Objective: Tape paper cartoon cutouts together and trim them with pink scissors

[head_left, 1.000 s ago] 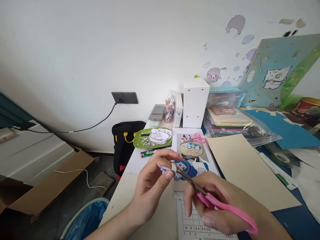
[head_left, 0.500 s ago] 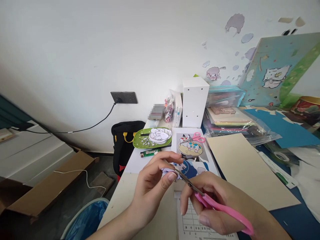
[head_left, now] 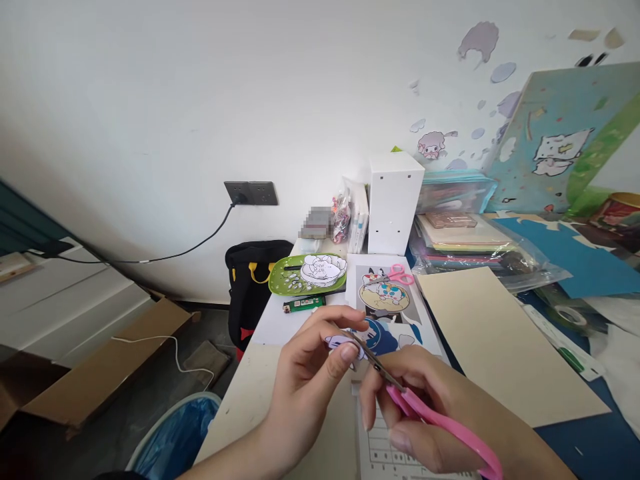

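My left hand (head_left: 313, 373) pinches a small lilac paper cutout (head_left: 337, 341) between thumb and fingers above the table. In my right hand (head_left: 420, 407) is a pair of scissors (head_left: 435, 417) with pink handles, the fingers wrapped through the loops. Its blades point up and left and meet the edge of the cutout; they look nearly closed. Under the hands lie a printed picture sheet (head_left: 425, 300) with cartoon figures and a page with a printed grid (head_left: 387, 440). A second, smaller pair of pink scissors (head_left: 400, 275) rests on the picture sheet.
A green tray (head_left: 280, 285) holds white paper cutouts. Beside it lies a green box cutter-like item (head_left: 303, 305). A cream sheet (head_left: 505, 347) covers the right side. Behind stand a white box (head_left: 395, 207) and bagged papers (head_left: 460, 240). A lined bin (head_left: 175, 433) sits at lower left.
The view has shifted slightly, so the background sits a little differently. My hands keep nearly the same pose, with the scissor blades still at the cutout.
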`<state>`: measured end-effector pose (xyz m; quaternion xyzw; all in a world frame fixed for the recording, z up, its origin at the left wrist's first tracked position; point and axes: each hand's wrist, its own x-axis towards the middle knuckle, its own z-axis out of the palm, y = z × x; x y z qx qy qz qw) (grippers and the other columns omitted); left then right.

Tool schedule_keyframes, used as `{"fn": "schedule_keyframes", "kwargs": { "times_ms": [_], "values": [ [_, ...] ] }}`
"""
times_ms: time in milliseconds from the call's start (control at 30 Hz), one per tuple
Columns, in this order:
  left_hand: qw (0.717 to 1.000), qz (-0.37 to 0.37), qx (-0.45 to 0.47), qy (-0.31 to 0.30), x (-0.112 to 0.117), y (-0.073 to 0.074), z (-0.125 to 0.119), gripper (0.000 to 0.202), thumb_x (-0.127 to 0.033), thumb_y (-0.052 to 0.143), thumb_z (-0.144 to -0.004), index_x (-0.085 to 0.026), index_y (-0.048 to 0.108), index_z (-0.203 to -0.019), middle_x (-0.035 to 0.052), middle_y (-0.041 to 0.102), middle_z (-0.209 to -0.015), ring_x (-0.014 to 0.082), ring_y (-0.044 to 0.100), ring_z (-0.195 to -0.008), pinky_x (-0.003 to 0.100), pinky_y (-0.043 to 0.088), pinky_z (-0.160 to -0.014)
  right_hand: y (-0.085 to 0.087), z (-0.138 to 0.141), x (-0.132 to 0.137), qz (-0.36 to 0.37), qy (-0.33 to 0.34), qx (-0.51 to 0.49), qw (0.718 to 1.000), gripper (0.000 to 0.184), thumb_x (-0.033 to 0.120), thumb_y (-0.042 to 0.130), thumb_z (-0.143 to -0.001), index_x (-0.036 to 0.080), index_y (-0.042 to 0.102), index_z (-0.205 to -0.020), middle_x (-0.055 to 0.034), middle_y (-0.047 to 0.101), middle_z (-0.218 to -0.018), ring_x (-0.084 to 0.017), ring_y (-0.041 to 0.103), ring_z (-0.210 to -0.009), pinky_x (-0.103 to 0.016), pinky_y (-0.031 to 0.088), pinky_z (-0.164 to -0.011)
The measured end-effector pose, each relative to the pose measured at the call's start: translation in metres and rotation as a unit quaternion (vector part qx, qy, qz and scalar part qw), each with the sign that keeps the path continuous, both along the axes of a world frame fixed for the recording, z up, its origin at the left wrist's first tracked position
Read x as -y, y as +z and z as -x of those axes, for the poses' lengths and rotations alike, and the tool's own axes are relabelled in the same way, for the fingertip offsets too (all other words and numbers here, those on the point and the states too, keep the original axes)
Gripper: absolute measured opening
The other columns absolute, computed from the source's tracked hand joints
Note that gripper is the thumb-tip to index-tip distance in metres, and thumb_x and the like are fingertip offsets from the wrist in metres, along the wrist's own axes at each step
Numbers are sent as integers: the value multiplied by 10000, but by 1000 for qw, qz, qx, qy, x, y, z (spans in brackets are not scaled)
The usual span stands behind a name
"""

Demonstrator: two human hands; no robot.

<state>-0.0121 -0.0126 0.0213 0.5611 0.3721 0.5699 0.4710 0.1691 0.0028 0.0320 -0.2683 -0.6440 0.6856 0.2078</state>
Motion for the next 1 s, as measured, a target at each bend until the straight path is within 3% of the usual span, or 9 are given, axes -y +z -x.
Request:
{"fn": "schedule_keyframes", "kwargs": {
  "times_ms": [267, 533, 700, 1000],
  "values": [
    [1000, -11, -13, 9, -1, 1, -1, 147, -238, 572, -868, -224, 634, -735, 21, 614, -1037, 176, 555, -944, 287, 454, -800, 7, 2, 0, 3, 15, 25, 1000, 254, 25, 544, -625, 174, 611, -821, 71, 397, -591, -61, 332, -503, -191, 273, -472],
    [999, -32, -29, 10, -1, 5, 1, 134, -251, 584, -862, -226, 630, -738, 16, 621, -1015, 169, 559, -935, 292, 452, -819, -2, -2, 0, -8, 13, -25, 1000, 221, 114, 578, -672, 169, 629, -880, 58, 427, -623, -61, 337, -506, -193, 265, -466],
    [998, -40, -46, 7, -2, 8, 2, 129, -267, 587, -859, -218, 652, -759, 29, 619, -1007, 174, 560, -948, 295, 454, -834, -1, -2, 0, -11, 11, -14, 1000, 244, 60, 567, -662, 167, 629, -873, 62, 430, -630, -57, 342, -512, -187, 264, -470],
    [997, -41, -59, 3, -3, 8, 4, 126, -260, 580, -862, -228, 659, -770, 32, 610, -1013, 169, 562, -917, 298, 456, -824, 18, -3, -5, 4, 56, 49, 997, 268, 19, 527, -673, 153, 612, -889, 80, 375, -581, -55, 311, -503, -201, 257, -494]
  ]
}}
